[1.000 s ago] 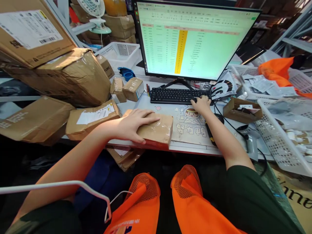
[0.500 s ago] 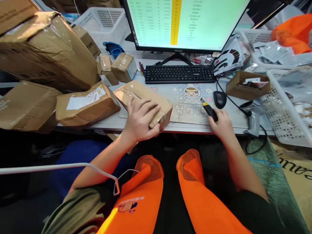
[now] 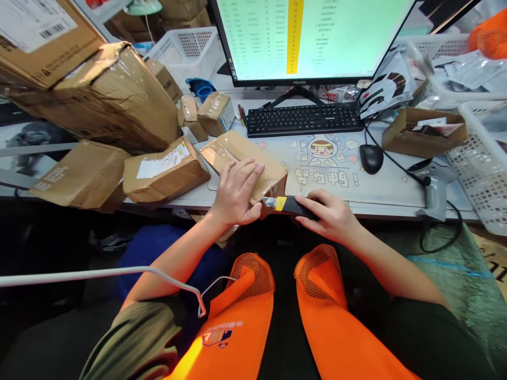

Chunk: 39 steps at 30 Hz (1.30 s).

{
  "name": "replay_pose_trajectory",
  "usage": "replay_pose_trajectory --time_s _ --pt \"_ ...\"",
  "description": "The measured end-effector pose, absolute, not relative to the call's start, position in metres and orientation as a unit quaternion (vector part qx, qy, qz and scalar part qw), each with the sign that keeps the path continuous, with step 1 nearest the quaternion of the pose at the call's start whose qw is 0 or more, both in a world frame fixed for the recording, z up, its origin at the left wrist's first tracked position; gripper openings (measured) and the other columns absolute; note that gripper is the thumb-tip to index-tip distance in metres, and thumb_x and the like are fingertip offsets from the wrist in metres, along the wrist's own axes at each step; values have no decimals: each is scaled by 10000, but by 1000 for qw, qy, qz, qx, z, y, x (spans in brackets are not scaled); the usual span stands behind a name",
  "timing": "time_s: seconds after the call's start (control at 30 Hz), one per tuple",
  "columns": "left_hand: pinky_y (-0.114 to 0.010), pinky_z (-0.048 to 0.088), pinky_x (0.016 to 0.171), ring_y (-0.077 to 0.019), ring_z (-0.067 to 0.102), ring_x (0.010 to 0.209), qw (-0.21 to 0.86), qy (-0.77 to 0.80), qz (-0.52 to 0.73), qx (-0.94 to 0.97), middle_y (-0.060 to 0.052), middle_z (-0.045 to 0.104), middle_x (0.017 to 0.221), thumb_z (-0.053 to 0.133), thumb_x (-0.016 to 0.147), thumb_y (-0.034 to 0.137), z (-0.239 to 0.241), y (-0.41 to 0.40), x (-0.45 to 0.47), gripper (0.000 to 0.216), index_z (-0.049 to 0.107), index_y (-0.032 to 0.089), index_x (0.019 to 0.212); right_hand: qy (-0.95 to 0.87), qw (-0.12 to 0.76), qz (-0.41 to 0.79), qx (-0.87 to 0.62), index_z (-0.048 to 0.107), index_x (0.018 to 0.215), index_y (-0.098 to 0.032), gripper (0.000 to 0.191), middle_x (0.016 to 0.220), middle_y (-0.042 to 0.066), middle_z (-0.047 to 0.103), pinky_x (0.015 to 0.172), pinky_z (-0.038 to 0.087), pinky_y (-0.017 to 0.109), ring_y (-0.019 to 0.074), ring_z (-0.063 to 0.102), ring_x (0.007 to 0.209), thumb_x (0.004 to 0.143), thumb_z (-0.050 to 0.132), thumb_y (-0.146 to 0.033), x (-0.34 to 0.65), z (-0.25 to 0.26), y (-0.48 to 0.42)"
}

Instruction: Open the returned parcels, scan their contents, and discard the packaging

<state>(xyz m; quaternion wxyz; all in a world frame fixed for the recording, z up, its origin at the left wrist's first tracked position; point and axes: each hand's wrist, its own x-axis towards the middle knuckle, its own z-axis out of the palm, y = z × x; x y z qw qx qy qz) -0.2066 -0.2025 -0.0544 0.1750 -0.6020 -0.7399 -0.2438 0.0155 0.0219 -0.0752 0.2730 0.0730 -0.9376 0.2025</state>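
Note:
A taped brown cardboard box (image 3: 249,149) lies at the desk's front edge, its near end jutting a little over it. My left hand (image 3: 236,194) is laid across its near left part, with fingers over the top and thumb at the near end, gripping it. In my right hand (image 3: 335,215) is a black and yellow utility knife (image 3: 296,206), pointing left. The metal tip is at the near right end of the box, close to my left thumb; whether it touches the cardboard I cannot tell.
More cardboard boxes (image 3: 166,177) crowd the left side. Behind the work stand a keyboard (image 3: 304,119) and a monitor (image 3: 312,42). To the right are a mouse (image 3: 371,158), a barcode scanner (image 3: 435,192), a small open box (image 3: 422,138) and a white basket (image 3: 477,169).
My right hand has brought the knife left from beside the mouse to the near end of the box, turning it to point left. My left hand stays on the box. The view has shifted slightly.

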Motion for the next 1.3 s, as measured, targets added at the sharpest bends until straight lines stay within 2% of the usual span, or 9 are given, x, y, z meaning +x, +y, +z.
replay_pose_trajectory --time_s 0.23,0.37,0.5,0.57,0.73,0.87,1.03,1.2,1.3 --pt "-572 419 1170 -399 564 1457 243 -675 -259 -647 -198 642 1517 477 973 442 -48 -201 -199 847 278 171 1750 -941 300 159 14 763 1395 -274 407 1114 121 716 835 637 385 262 713 959 1048 647 -451 9 -71 59" --pt "-598 452 1154 -385 607 1405 201 -665 -276 -665 -159 696 1464 502 951 422 -54 -224 -215 695 553 231 1618 -895 359 130 -229 781 1355 -210 500 1096 144 696 916 626 462 309 705 990 998 620 -521 28 -79 121" --pt "-629 528 1111 -354 655 1303 234 -699 -408 -539 -102 763 1231 461 985 414 -70 -275 -237 390 831 339 1083 -862 381 167 -288 796 1298 -211 520 1057 122 720 931 615 490 307 711 961 961 636 -573 69 -107 138" --pt "-650 515 1139 -359 621 1358 307 -733 -481 -370 -112 703 1342 446 1023 403 -77 -296 -233 378 809 298 1013 -859 381 189 -285 805 1268 -221 490 1047 118 730 895 620 491 308 717 941 964 654 -574 83 -123 129" --pt "-654 338 1297 -388 390 1594 266 -793 -472 -280 -184 376 1697 500 1067 550 -89 -286 -208 468 564 249 1419 -879 361 237 -205 805 1270 -229 405 1041 110 734 859 637 462 293 725 928 988 694 -497 72 -134 96" --pt "-562 448 1206 -311 541 1418 315 -794 -482 -194 -171 565 1436 364 1092 542 -90 -240 -241 388 472 225 1288 -904 314 276 -90 785 1324 -252 378 1059 104 722 859 647 437 276 720 946 1006 709 -443 33 -113 75" --pt "-535 458 1010 -180 603 1271 206 -838 -428 -269 -111 625 1306 -89 1112 401 -64 -199 -300 662 472 72 1237 -909 309 279 13 777 1350 -243 382 1102 117 714 874 647 420 265 718 973 1023 699 -426 4 -83 61" --pt "-542 394 1165 -211 502 1457 260 -794 -390 -386 -70 701 1282 142 1132 631 -56 -186 -283 671 582 125 1114 -913 313 255 63 763 1377 -244 380 1065 107 703 830 645 391 249 713 942 1035 699 -398 0 -72 59" --pt "-596 378 1219 -302 651 1316 327 -696 -357 -529 -88 765 1193 258 1034 814 -72 -182 -240 713 662 229 1093 -915 313 238 91 754 1387 -224 384 1063 115 698 796 641 376 245 709 927 1040 706 -382 -1 -71 59"
